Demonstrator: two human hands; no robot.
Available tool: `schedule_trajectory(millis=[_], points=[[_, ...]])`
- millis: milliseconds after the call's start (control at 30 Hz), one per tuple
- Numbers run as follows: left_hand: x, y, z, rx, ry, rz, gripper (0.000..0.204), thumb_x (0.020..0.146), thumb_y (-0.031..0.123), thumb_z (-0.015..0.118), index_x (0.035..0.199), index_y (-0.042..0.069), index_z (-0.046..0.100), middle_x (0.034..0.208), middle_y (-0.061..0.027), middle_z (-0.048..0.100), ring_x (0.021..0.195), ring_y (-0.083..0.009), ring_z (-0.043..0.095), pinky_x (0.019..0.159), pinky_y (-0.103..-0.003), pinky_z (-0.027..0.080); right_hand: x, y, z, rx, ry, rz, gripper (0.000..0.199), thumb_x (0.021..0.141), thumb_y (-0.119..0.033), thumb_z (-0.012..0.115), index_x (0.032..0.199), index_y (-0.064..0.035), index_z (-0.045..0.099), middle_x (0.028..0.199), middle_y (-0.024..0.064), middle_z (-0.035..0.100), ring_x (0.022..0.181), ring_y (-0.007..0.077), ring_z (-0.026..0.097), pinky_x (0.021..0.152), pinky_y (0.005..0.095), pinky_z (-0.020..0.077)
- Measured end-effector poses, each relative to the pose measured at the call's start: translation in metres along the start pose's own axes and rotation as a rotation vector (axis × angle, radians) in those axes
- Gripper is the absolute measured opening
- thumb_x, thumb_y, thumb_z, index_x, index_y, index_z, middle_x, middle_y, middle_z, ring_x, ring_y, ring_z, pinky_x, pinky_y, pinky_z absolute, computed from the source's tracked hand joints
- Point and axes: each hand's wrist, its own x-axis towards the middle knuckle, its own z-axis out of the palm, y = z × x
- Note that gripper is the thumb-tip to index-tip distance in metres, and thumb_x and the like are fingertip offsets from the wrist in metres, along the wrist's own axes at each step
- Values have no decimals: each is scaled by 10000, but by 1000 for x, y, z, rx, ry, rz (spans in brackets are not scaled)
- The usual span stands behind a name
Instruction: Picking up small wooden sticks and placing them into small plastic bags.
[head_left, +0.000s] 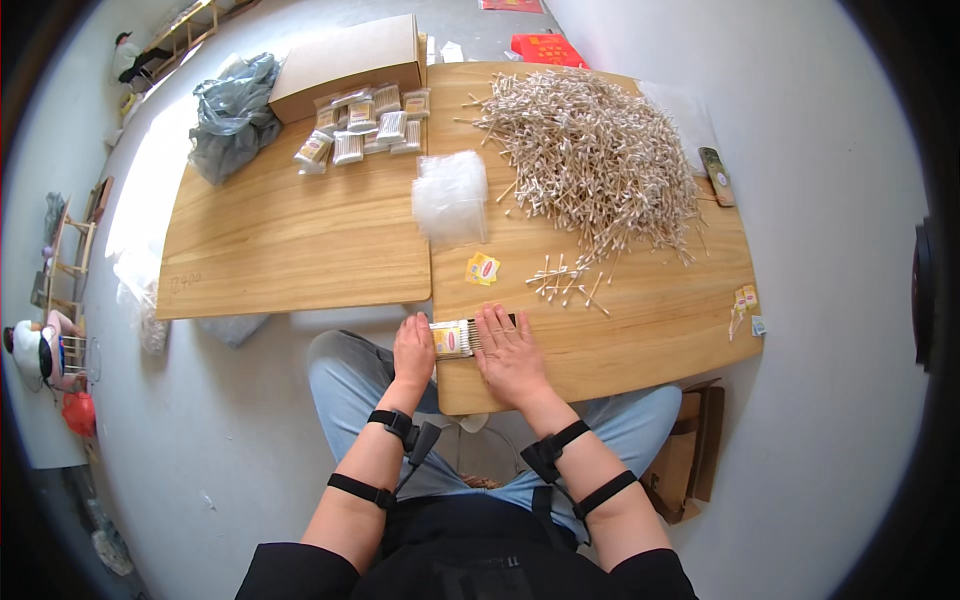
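A bundle of cotton swabs (472, 338) with a yellow and white label card (448, 340) lies at the near edge of the table, between my hands. My left hand (413, 350) rests against the bundle's left end, fingers stretched out and side by side. Over its right end my right hand (508, 350) lies flat with fingers extended, hiding that part. A thin dark edge shows beside my right fingertips; what it belongs to is hidden. Beyond my hands sit several loose label cards (482, 268). Farther right are scattered loose swabs (568, 282).
A large pile of swabs (590, 150) covers the far right table (640, 330). Clear plastic bags (450, 197) lie at the middle. Filled swab packs (362, 118), a cardboard box (350, 65) and a grey plastic bag (233, 118) stand at the far left. A phone-like object (716, 177) lies right.
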Motion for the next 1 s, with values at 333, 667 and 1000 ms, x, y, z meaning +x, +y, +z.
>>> schedule_trajectory(millis=[333,667,1000], points=[[7,22,-27,-322,102,-270,352,1033,303,423,940,-8,559,881,-194,623,812,-386,585,737,-443,476,-3,12,0,201,11,35,740,939,-444,485,1500,-5,283,1586,144,243,1473,266,214,1202,480,85],[3,30,-24,-707,-6,-714,476,970,484,561,791,46,622,584,29,520,474,-49,419,420,-231,324,-8,17,0,-12,-9,-33,868,893,-550,508,1485,42,278,1571,187,248,1489,290,146,1206,493,51],[-2,26,-14,-736,75,-620,463,982,425,573,751,26,619,641,48,519,590,-41,416,508,-233,365,-2,-11,-5,26,-60,14,870,893,-568,501,1486,31,290,1580,167,242,1489,268,158,1202,506,27]])
